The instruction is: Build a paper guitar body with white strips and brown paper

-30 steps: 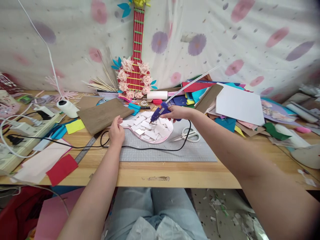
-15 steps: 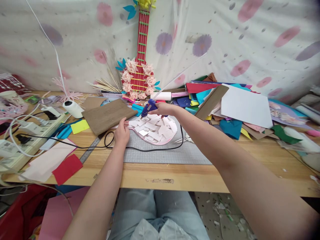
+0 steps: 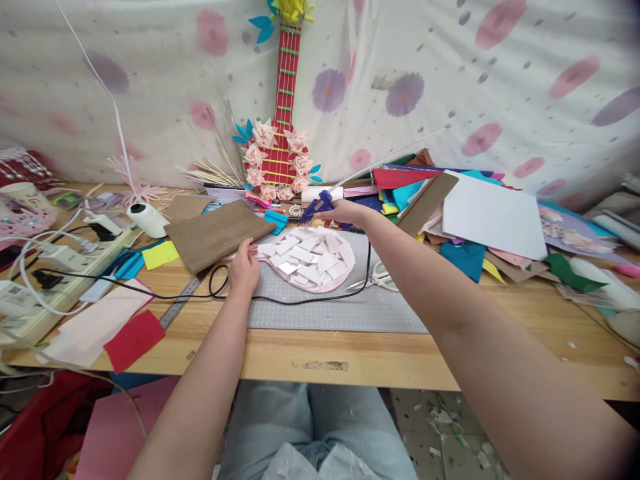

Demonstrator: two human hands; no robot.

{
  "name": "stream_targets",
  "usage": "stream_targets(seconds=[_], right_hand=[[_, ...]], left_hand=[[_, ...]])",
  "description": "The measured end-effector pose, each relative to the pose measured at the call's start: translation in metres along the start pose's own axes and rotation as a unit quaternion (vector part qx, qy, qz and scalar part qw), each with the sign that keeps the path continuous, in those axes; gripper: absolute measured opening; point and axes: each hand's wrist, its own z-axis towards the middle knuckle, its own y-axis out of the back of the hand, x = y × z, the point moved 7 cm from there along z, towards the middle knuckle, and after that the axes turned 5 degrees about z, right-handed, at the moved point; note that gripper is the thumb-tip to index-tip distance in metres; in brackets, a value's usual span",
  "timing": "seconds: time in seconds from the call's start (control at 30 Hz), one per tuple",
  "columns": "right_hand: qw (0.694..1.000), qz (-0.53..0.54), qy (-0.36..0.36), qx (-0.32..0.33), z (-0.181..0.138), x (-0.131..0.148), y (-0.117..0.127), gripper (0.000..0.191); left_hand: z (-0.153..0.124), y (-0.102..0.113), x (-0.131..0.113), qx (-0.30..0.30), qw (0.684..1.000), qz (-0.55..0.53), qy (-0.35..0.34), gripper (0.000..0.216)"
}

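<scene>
My right hand (image 3: 345, 212) grips a blue hot glue gun (image 3: 317, 205) with a long clear glue stick sticking out behind it. The nozzle points down-left at the far edge of a pink rounded piece (image 3: 311, 261) covered with several small white squares. That piece lies on a grey cutting mat (image 3: 350, 305). My left hand (image 3: 243, 269) rests on the mat at the piece's left end, fingers curled against its edge. The gun's black cord (image 3: 300, 299) loops across the mat.
A brown board (image 3: 216, 231) and a steel ruler (image 3: 176, 308) lie to the left, scissors (image 3: 379, 279) to the right. A paper guitar (image 3: 279, 155) leans on the flowered cloth behind. Coloured paper sheets (image 3: 475, 213) pile up at right, a power strip (image 3: 55, 270) at left.
My right hand carried the glue gun from over the white squares to the far left, then back right along the piece's far edge. My left hand stayed at the left end.
</scene>
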Motion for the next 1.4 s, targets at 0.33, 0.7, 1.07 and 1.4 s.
stream_targets(seconds=[0.33,0.7,1.07,1.4], right_hand=[[0.997,-0.042,-0.029,-0.050,0.007,-0.021,0.008,0.039],[0.993,-0.074,-0.072,-0.062,-0.007,-0.064,0.041,0.038],[0.992,0.002,-0.095,-0.083,-0.043,-0.097,0.059,0.034],[0.990,-0.015,-0.109,-0.088,-0.052,-0.115,0.060,0.038]], left_hand=[[0.000,-0.002,0.002,0.004,1.000,0.012,-0.013,0.046],[0.001,-0.003,0.003,0.006,1.000,0.027,-0.005,0.046],[0.002,-0.004,0.003,0.005,1.000,0.021,-0.014,0.046],[0.001,-0.001,0.001,-0.002,0.999,0.034,-0.017,0.045]])
